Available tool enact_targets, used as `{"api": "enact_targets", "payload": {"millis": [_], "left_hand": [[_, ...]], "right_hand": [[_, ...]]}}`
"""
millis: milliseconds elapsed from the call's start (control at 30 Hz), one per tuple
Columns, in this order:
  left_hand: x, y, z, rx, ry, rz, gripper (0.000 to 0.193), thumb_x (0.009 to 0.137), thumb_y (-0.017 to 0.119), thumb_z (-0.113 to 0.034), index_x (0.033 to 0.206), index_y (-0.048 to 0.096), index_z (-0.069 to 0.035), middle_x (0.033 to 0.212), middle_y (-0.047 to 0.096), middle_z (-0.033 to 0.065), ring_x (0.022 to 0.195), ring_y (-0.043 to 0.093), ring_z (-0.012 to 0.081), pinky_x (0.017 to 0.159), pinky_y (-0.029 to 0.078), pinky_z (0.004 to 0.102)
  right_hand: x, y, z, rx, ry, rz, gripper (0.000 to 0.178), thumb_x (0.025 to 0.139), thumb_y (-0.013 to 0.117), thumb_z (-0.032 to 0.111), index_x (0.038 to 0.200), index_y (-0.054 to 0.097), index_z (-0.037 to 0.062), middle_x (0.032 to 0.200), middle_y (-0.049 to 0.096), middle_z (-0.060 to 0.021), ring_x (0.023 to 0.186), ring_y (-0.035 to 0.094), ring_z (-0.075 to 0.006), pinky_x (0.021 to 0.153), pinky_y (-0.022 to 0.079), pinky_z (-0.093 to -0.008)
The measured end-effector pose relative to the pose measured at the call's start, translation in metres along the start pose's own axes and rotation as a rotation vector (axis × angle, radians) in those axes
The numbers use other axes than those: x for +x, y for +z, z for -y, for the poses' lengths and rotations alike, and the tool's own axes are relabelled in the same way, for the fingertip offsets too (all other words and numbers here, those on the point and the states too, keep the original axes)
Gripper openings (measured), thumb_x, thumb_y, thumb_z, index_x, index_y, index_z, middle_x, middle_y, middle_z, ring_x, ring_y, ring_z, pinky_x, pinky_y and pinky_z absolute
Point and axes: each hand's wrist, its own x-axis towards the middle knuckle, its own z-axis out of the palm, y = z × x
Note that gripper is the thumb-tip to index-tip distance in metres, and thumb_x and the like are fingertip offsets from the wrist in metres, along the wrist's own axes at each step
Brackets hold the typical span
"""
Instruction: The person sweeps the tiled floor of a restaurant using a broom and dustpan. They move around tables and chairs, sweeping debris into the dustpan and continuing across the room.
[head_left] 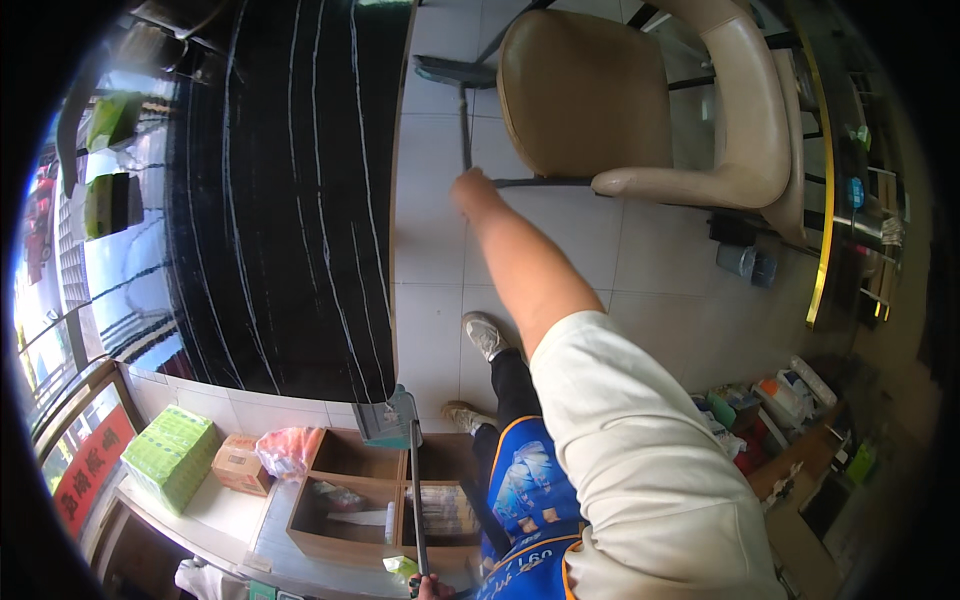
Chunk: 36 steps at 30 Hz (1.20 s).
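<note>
My right hand (474,194) is stretched far forward and closed around the thin dark handle of a broom (465,125). The dark broom head (452,71) rests on the tiled floor between the black table and the chair's front legs. Low in the picture, my left hand (431,588), only partly showing, is wrapped round the long handle of a dustpan (384,420). The grey-green pan hangs by the table's near corner, in front of the wooden shelf unit.
A black glossy table (300,200) with white streaks fills the left. A beige armchair (585,95) stands ahead on the right. Wooden compartments (350,545), a green pack (170,455) and a carton (243,465) are near left. Clutter (770,400) lies right; a small bin (747,264) stands beyond.
</note>
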Motion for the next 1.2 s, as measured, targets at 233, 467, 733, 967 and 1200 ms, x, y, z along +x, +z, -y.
{"api": "enact_targets", "payload": {"millis": [233, 467, 733, 967, 1200], "left_hand": [[-0.008, 0.006, -0.002, -0.102, -0.013, -0.011, 0.015, 0.092, 0.057, -0.015, 0.106, 0.056, -0.010, 0.082, 0.058, 0.0035, 0.060, 0.045, 0.0110, 0.053, 0.040, 0.0296], [-0.026, -0.012, 0.005, -0.403, 0.051, -0.020, 0.016, 0.094, 0.053, -0.011, 0.110, 0.052, -0.012, 0.079, 0.058, 0.0034, 0.047, 0.039, 0.0087, 0.043, 0.036, 0.0288], [-0.015, -0.035, 0.018, -0.599, 0.053, 0.013, 0.019, 0.095, 0.053, -0.011, 0.114, 0.053, -0.013, 0.079, 0.062, 0.0030, 0.047, 0.038, 0.0085, 0.044, 0.035, 0.0273], [0.018, -0.045, 0.039, -0.608, 0.028, 0.017, 0.022, 0.093, 0.055, -0.012, 0.115, 0.052, -0.014, 0.083, 0.061, 0.0028, 0.047, 0.038, 0.0079, 0.044, 0.035, 0.0269], [0.033, -0.038, 0.054, -0.524, 0.004, 0.015, 0.022, 0.091, 0.057, -0.010, 0.112, 0.050, -0.014, 0.081, 0.059, 0.0038, 0.048, 0.043, 0.0087, 0.044, 0.040, 0.0278]], "right_hand": [[-0.278, 0.132, -0.144, -0.029, 0.314, 0.328, 0.032, 0.096, 0.040, 0.017, 0.123, 0.044, 0.0003, 0.106, 0.063, -0.0305, 0.102, 0.064, -0.0418, 0.086, 0.051, -0.0511], [-0.460, 0.075, -0.163, -0.314, 0.311, 0.624, 0.035, 0.085, 0.056, 0.014, 0.115, 0.050, -0.0037, 0.109, 0.063, -0.0271, 0.104, 0.065, -0.0383, 0.088, 0.051, -0.0449], [-0.451, -0.033, -0.168, -0.106, 0.256, 0.538, 0.036, 0.087, 0.062, 0.026, 0.104, 0.051, -0.0042, 0.076, 0.065, -0.0215, 0.059, 0.067, -0.0316, 0.051, 0.054, -0.0433], [-0.413, -0.151, -0.221, -0.210, 0.385, 0.282, 0.031, 0.087, 0.058, 0.021, 0.105, 0.049, -0.0031, 0.075, 0.063, -0.0185, 0.051, 0.063, -0.0290, 0.045, 0.051, -0.0415], [-0.315, -0.151, -0.249, 0.037, 0.356, 0.057, 0.028, 0.090, 0.061, 0.022, 0.098, 0.049, -0.0016, 0.069, 0.060, -0.0146, 0.045, 0.057, -0.0244, 0.042, 0.047, -0.0384]]}}
